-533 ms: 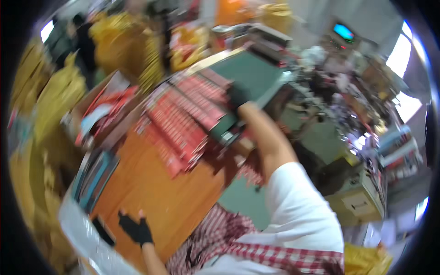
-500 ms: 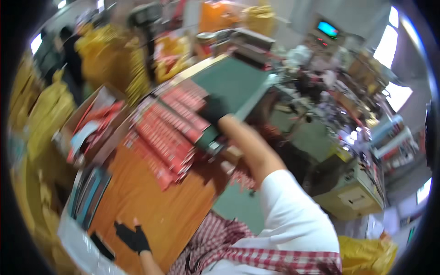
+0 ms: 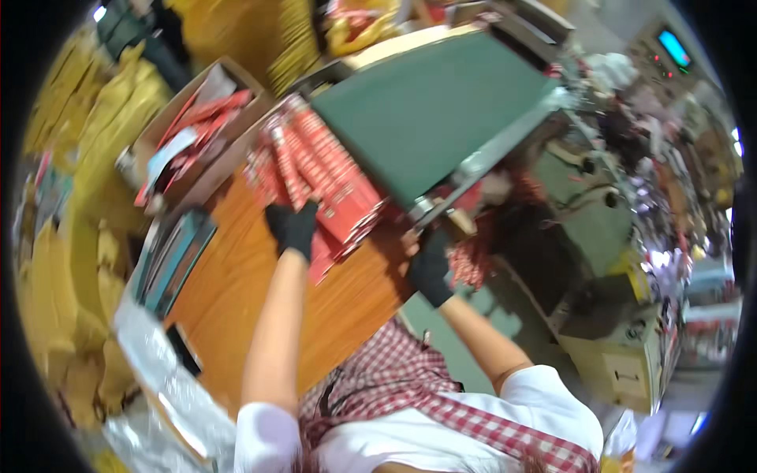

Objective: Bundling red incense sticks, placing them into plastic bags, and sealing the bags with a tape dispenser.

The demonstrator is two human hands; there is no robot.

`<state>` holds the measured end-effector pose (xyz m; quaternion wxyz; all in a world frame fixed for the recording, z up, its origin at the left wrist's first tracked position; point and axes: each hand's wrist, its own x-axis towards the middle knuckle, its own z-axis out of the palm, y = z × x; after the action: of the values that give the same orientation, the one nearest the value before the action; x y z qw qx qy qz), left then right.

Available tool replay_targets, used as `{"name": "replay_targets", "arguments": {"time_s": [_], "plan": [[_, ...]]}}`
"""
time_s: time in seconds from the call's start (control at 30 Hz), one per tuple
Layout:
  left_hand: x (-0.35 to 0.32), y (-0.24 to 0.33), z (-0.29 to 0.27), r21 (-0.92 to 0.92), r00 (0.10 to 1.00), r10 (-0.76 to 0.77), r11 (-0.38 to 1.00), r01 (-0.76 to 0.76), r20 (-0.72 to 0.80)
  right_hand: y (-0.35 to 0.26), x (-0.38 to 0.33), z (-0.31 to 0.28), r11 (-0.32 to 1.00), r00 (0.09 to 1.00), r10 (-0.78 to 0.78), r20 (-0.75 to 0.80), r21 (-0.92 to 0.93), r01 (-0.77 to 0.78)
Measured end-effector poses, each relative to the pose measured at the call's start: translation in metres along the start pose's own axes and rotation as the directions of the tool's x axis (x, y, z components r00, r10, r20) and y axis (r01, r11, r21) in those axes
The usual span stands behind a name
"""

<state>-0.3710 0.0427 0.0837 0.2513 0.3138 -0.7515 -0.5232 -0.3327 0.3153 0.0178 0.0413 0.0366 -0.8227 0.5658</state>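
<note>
Flat red printed packets [image 3: 335,177] lie overlapped in a pile on the wooden table [image 3: 229,315], beside the near end of a green conveyor belt [image 3: 426,110]. My left hand [image 3: 293,229], in a black fingerless glove, is at the near left edge of the pile. Its thumb and fingers look spread against the packets, though the tips are blurred. My right hand [image 3: 432,264], gloved the same way, is beside the belt's near corner, right of the pile. Blur and the belt's frame obscure its fingers, so any grip is unclear.
A cardboard box [image 3: 197,162] of red wrappers and scraps stands left of the pile. Teal and dark flat boxes [image 3: 177,264] and a dark phone-like slab [image 3: 184,349] lie along the table's left edge. Yellow sacks [image 3: 102,213] crowd the left; a beige machine cabinet [image 3: 619,355] stands right.
My right hand has come back from the belt to its near corner. Packets that lay by the belt now rest on the pile. My left hand has moved forward to the pile.
</note>
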Motion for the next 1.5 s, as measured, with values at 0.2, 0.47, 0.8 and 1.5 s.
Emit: {"name": "replay_targets", "arguments": {"time_s": [0.2, 0.47, 0.8, 1.5], "plan": [[0.020, 0.049, -0.016, 0.265, 0.890, -0.451, 0.851, 0.453, -0.073, -0.049, 0.082, 0.073, 0.936, 0.945, -0.294, 0.142, 0.241, 0.254], [-0.019, 0.013, -0.050, 0.287, 0.967, -0.212, 0.926, 0.244, -0.139, -0.099, 0.020, 0.103, 0.940, 0.844, -0.303, 0.443, 0.282, 0.190], [-0.171, -0.045, -0.205, -0.031, 0.940, -0.256, 0.966, 0.256, -0.224, -0.203, -0.030, 0.069, 0.610, 0.141, 0.290, 0.947, -0.296, 0.735], [-0.055, -0.045, -0.240, -0.581, 0.890, -0.398, 0.679, 0.450, 0.224, -0.189, -0.063, 0.213, 0.931, 0.725, -0.176, 0.666, -0.127, 0.343]]}}
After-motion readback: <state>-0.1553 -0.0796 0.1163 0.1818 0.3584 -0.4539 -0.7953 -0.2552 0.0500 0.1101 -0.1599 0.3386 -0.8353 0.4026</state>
